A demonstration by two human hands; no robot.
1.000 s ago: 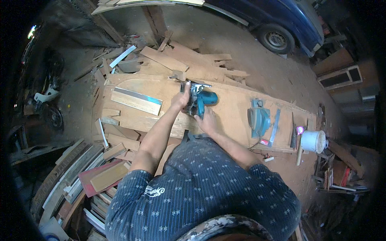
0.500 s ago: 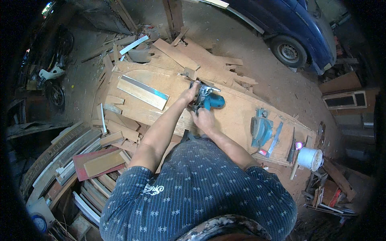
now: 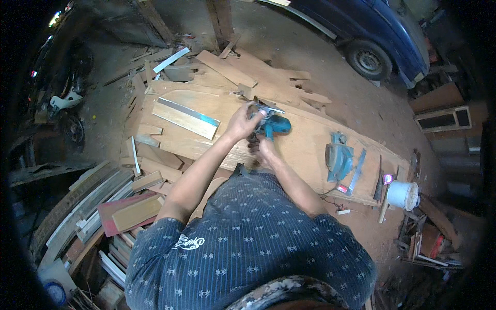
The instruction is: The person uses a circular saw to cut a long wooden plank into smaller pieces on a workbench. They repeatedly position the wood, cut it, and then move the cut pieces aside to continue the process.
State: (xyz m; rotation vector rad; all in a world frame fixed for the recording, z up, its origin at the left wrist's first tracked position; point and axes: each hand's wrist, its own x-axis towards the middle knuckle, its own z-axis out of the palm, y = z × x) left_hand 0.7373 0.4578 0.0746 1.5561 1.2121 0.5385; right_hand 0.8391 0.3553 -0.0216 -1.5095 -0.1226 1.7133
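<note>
I am gripping a blue-green saw (image 3: 280, 124) with my right hand (image 3: 266, 149) – it is wrapping round the handle (image 3: 268, 132). My left hand (image 3: 242, 123) is touching the metal side of the saw, with its thumb lying over the top. Its fingertips are hiding, so I cannot tell if they are pinching hard. The saw is sitting over the wooden bench (image 3: 305, 152), in front of my tummy, and I cannot tell if it is resting there.

I am guessing it is heavy and stiff, with most of the weight in the round motor part. Dust could be making it a bit slippery. The handle is looking like the best place to hold – the blade side is no place for fingers. A pale board (image 3: 182, 123) is lying to the left, and a blue-green planer (image 3: 339, 159) is sitting to the right.
</note>
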